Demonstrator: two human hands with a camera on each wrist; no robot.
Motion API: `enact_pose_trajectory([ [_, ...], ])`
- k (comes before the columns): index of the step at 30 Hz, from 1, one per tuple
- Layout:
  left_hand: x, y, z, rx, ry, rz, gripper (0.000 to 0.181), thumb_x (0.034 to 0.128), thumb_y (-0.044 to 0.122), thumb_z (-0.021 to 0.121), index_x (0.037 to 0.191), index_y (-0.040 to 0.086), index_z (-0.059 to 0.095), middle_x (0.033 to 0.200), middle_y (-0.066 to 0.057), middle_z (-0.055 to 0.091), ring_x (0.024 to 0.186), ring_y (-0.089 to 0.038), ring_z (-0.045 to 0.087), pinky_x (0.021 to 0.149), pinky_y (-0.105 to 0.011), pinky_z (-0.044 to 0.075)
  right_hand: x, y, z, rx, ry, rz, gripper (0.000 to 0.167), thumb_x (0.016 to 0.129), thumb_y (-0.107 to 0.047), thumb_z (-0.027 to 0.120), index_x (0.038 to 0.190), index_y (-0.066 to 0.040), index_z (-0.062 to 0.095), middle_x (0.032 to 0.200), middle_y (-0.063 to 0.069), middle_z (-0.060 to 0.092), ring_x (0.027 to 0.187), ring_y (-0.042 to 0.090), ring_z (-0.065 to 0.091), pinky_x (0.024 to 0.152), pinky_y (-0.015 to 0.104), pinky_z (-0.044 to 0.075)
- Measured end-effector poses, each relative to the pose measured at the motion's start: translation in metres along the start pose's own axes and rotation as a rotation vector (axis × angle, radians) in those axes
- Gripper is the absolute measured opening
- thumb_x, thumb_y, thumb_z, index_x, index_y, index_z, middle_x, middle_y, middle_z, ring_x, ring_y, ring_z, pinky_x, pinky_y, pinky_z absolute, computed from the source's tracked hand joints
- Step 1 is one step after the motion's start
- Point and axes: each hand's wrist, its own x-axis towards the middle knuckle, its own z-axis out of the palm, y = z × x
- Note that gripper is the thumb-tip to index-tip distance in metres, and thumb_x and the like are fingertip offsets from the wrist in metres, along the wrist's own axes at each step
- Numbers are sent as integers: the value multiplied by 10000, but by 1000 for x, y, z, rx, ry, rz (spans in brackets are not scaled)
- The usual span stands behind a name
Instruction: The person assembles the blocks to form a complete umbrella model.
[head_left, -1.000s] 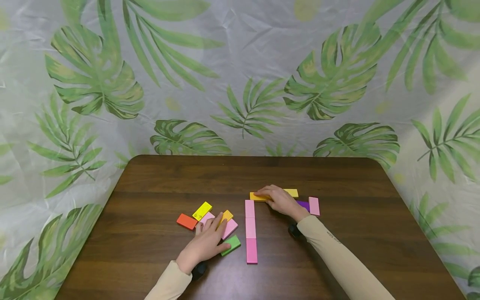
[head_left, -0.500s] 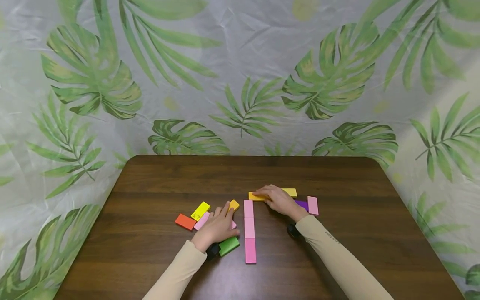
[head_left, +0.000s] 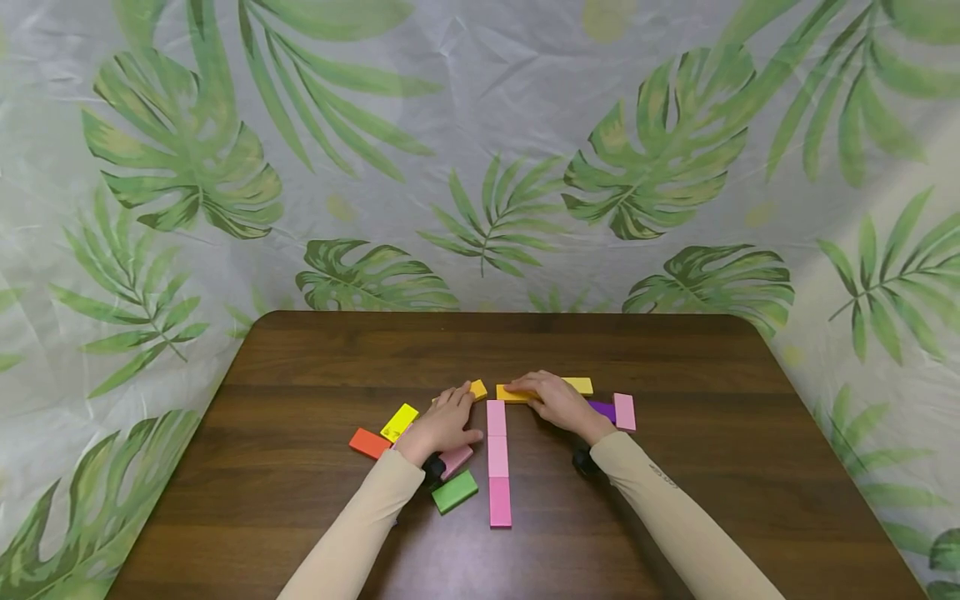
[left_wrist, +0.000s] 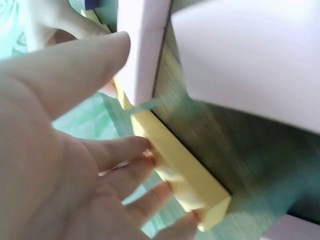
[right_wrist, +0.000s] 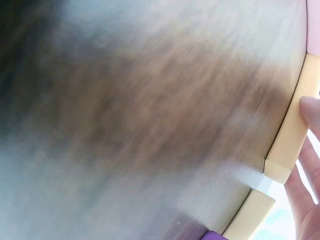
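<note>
In the head view my left hand [head_left: 444,423] reaches over the left blocks, its fingertips on a yellow-orange block [head_left: 478,389]. The left wrist view shows the fingertips touching that block's [left_wrist: 182,162] far side, the thumb held well away. A column of three pink blocks [head_left: 498,457] stands between the hands. Past its top end, my right hand [head_left: 558,403] holds an orange block [head_left: 509,396]; the right wrist view has one fingertip on this block [right_wrist: 291,125] and other fingers beyond it. The hand hides part of it in the head view.
Left of the column lie red [head_left: 369,443], yellow [head_left: 399,422] and green [head_left: 455,492] blocks, with pink ones [head_left: 456,461] partly under my left wrist. To the right are a pale yellow block [head_left: 578,385], a purple one [head_left: 602,410] and a pink one [head_left: 625,412].
My left hand has moved away from me and to the right, and the yellow-orange block has shifted with it towards the column's far end. The right hand has stayed in place.
</note>
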Motion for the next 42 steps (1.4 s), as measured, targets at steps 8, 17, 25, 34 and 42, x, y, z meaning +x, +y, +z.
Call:
enact_pose_trajectory([
  [8, 11, -12, -2, -25, 8, 97, 682, 919, 245, 621, 1474, -2, 313, 1534, -180, 252, 1386, -400, 216, 1110, -524, 174, 1, 0, -1, -3, -5, 11, 382, 899, -5, 624, 1260, -128, 644, 1220, 62, 626, 1129, 255, 564, 984, 449, 416],
  [17, 18, -21, -3, -85, 0, 191, 610, 923, 203, 607, 1448, 7, 367, 1521, -177, 273, 1375, -403, 214, 1112, -548, 123, 0, 0, -1, -1, 9, 0, 376, 893, 9, 624, 1247, -113, 649, 1212, 67, 627, 1120, 262, 565, 978, 457, 418],
  [25, 23, -29, -5, -95, -6, 257, 607, 910, 190, 614, 1435, -2, 378, 1504, -182, 297, 1345, -405, 250, 1101, -562, 136, 2, -4, -2, 10, 0, 11, 371, 890, 20, 620, 1241, -95, 648, 1214, 73, 627, 1126, 262, 566, 976, 446, 422],
  [34, 21, -26, -4, -79, 6, 264, 596, 910, 174, 614, 1429, -11, 386, 1483, -186, 312, 1344, -400, 256, 1100, -561, 142, 3, -5, -1, 11, -6, 23, 380, 877, 37, 617, 1230, -100, 655, 1207, 61, 630, 1120, 256, 565, 972, 441, 426],
  [42, 15, -21, -3, -68, 0, 237, 598, 917, 181, 609, 1442, 8, 379, 1497, -176, 282, 1359, -398, 229, 1102, -562, 136, 3, -3, 1, 9, 6, 19, 393, 870, 42, 620, 1233, -106, 657, 1210, 52, 628, 1113, 248, 565, 961, 432, 435],
])
